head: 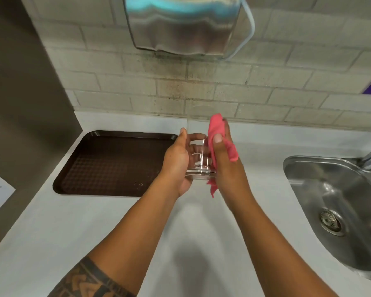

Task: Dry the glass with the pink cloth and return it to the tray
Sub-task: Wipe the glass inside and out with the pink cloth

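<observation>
while the left hand [178,159] closes its grip around the glass [198,146] above the bench [201,221], the right hand [225,166] presses the pink cloth [217,133] to its side; the tray [107,163] lies at nine o'clock.

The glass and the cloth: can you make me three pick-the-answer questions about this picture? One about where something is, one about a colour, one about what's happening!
1. Where is the tray?
A. Left of the hands
B. Inside the sink
C. On the wall

2. What colour is the cloth?
A. Blue
B. Pink
C. Green

3. What is the glass doing?
A. Standing on the tray
B. Lying in the sink
C. Being held up in the hands

Answers: 1 A, the tray lies on the counter left of the hands. 2 B, the cloth is pink. 3 C, the left hand grips the glass while the right hand presses the cloth on it.
</observation>
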Action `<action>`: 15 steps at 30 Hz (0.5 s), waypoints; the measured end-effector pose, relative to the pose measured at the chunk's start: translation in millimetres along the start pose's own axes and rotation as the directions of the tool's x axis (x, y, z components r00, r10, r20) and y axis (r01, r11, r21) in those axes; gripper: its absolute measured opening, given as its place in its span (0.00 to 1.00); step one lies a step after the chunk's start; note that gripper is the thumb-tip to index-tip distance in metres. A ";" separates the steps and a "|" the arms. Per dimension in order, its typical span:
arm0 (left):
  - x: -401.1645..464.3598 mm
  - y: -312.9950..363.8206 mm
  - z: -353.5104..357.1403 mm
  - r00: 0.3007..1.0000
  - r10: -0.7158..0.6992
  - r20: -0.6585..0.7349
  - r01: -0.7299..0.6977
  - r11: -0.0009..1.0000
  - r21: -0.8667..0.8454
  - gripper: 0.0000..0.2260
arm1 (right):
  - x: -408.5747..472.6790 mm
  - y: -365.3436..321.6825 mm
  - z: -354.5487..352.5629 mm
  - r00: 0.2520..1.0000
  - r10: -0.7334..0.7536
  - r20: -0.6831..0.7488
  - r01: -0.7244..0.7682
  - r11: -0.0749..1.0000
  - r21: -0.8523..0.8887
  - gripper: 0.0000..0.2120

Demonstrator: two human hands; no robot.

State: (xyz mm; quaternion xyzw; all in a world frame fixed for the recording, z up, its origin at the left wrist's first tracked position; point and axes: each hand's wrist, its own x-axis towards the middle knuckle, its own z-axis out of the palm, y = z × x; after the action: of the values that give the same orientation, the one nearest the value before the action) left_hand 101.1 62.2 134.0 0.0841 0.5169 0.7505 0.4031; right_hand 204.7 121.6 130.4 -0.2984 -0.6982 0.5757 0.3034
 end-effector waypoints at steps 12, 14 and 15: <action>16.4 -12.9 2.3 1.000 0.004 -0.003 -0.003 0.959 0.284 0.28 | -33.4 22.8 3.3 1.000 -0.027 -0.008 0.028 0.989 0.146 0.40; 18.6 -15.9 2.9 0.995 0.093 -0.042 -0.072 0.930 0.361 0.25 | -32.2 21.8 1.4 0.998 -0.037 -0.055 0.039 0.998 0.039 0.37; 19.4 -17.9 2.0 0.989 0.138 -0.055 -0.108 0.923 0.368 0.23 | -31.3 21.5 1.3 0.997 -0.042 -0.072 0.042 0.999 -0.011 0.34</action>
State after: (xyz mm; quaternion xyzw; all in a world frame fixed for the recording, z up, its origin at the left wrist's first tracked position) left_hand 98.6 79.5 114.1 0.1596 0.6564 0.6683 0.3116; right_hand 225.2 100.2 106.5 -0.3056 -0.6956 0.5549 0.3389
